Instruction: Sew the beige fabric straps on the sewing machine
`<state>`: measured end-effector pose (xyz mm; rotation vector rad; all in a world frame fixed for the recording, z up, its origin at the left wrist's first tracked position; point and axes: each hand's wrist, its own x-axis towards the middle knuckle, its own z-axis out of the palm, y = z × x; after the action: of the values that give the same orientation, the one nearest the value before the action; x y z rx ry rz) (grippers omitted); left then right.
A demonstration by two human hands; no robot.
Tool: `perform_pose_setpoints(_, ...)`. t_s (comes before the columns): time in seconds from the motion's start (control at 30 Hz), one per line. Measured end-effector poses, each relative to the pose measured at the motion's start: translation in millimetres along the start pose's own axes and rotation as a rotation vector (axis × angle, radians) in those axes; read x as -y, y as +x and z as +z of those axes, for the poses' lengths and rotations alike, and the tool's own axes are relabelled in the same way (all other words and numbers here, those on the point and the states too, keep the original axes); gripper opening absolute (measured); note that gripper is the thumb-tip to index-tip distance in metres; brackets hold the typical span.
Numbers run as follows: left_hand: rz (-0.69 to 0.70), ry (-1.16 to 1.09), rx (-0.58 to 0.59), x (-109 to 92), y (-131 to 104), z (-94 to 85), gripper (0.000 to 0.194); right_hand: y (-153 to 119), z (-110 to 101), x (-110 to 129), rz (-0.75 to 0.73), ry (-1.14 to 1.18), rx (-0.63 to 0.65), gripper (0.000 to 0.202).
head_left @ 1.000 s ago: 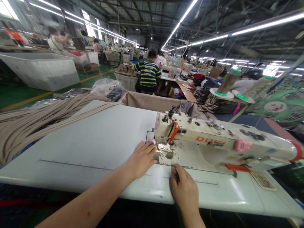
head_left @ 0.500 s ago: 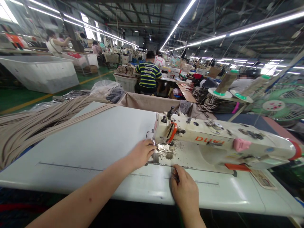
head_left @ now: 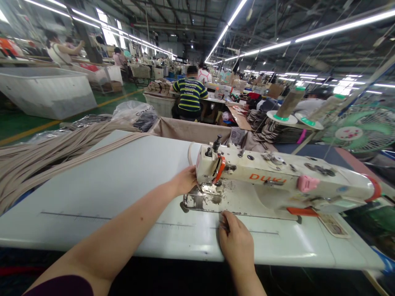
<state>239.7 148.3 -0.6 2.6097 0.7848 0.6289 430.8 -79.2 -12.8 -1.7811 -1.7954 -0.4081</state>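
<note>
A white sewing machine (head_left: 268,172) with orange trim stands on the pale table (head_left: 123,181). My left hand (head_left: 186,180) is at the left side of its head, beside the needle area; its fingertips are hidden behind the machine head. A thin pale strip (head_left: 190,153) curves up just behind that hand. My right hand (head_left: 235,236) rests at the table's front part, before the metal bed plate (head_left: 203,202), its fingers curled in; whatever they hold, if anything, is hidden. Long beige strips (head_left: 61,164) lie in a heap over the table's left edge.
Behind the table is a beige cloth-lined bin (head_left: 191,130). Thread cones (head_left: 290,102) and a green fan (head_left: 354,132) stand at the right. A person in a striped shirt (head_left: 189,95) sits ahead. A large white tub (head_left: 49,92) is at the left.
My left hand has moved forward and slightly left, from before the needle area to the side of the machine head. The curved pale strip now shows behind it. The whole view has shifted slightly.
</note>
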Motion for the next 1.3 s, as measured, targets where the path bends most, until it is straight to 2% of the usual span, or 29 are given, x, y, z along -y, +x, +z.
perform_pose_setpoints(0.33,-0.085,-0.003,0.022,3.0,-10.3,-9.4,0.013,-2.3,4.2,-1.2,0.02,0.018,-0.007,0.031)
perform_pose_setpoints(0.53,-0.207,-0.052,-0.006,-13.9,-25.5,-11.3,0.001,-4.2,5.9,-1.4,0.029,0.023,0.0,0.031)
perform_pose_setpoints(0.87,-0.39,-0.129,-0.03,-33.4,-29.2,-8.1,0.01,-7.2,9.2,-2.5,0.065,0.028,0.019,0.03)
perform_pose_setpoints(1.1,-0.51,-0.123,-0.049,-61.7,-43.1,-0.9,0.008,-6.3,10.1,-1.8,0.06,0.022,0.004,0.028)
perform_pose_setpoints(1.3,-0.589,-0.123,-0.061,-81.5,-45.9,6.1,0.009,-0.8,1.7,2.8,0.054,0.015,0.009,0.026)
